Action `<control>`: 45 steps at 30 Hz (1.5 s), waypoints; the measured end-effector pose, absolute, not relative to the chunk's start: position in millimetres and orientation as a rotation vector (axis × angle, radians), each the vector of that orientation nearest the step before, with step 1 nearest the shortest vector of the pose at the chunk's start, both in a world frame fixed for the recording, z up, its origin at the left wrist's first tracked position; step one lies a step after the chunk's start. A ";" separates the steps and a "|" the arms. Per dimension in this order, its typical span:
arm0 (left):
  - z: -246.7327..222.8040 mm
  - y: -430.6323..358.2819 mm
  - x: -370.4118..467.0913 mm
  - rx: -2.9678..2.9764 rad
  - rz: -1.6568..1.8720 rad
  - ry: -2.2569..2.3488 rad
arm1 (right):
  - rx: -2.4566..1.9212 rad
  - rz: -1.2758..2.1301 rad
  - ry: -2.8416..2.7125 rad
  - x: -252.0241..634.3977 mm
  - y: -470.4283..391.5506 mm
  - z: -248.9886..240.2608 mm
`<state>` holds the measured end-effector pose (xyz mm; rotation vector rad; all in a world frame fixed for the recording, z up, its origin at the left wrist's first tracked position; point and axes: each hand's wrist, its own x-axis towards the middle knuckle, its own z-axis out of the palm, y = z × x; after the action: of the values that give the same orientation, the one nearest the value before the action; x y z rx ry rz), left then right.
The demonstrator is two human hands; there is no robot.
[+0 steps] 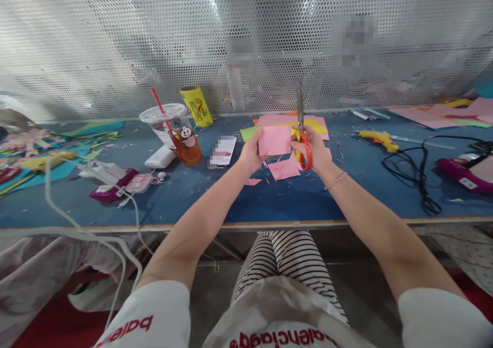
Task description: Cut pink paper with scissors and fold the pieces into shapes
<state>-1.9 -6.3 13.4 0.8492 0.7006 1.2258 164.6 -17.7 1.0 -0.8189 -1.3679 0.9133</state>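
A pink paper piece [274, 141] is held up over the blue table, its left edge gripped by my left hand [252, 151]. My right hand [313, 145] has its fingers around the red and yellow handles of the scissors [301, 111], whose blades point up and look closed. The fingertips of that hand are at the right edge of the pink piece. Below the hands lie a pink scrap [284, 169] and small offcuts. Behind them is a stack of pink, yellow, orange and green sheets [316, 122].
On the blue table [215, 199], a drink cup [181, 137], yellow can [197, 106], phone [223, 151] and power strip [112, 184] stand or lie left. A yellow glue gun [379, 140], black cable [422, 176] and markers [368, 114] lie right. A perforated metal panel [269, 44] rises behind.
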 end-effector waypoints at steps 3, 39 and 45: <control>12.3 -4.2 -3.2 0.871 1.240 0.686 | -0.829 0.899 -1.390 165.0 -18.0 0.5; 9.6 -4.4 -1.8 1.392 1.402 0.872 | -1.084 0.688 -1.821 171.4 -9.0 -14.2; 11.1 -4.8 -6.5 1.496 1.434 0.936 | -1.080 0.713 -1.841 170.2 -7.2 -19.4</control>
<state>-6.5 -4.8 11.1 1.4963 0.9355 1.4336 170.2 -7.2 -19.4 -1.0804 -1.8414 0.7134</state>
